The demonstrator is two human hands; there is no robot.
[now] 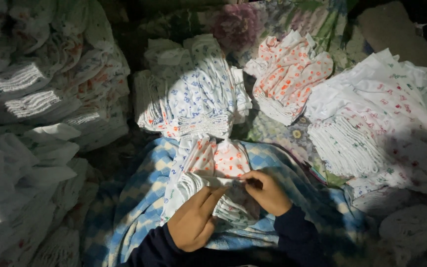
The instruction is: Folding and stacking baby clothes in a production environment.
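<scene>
A small stack of white cloth pieces with red and blue prints [208, 163] lies on a blue-and-white checked blanket [134, 198] in front of me. My left hand [193, 220] rests flat on the near end of this stack, fingers stretched toward the right. My right hand [265, 190] pinches the edge of the top white piece [223, 182] between thumb and fingers. Both wrists wear dark sleeves.
Fanned piles of printed cloth lie beyond: blue-printed [193, 94], orange-printed [287, 74], and a large red-and-green-printed one [381, 118] at right. Tall stacks of folded white cloth [35, 99] fill the left side. A floral sheet [273, 128] covers the surface.
</scene>
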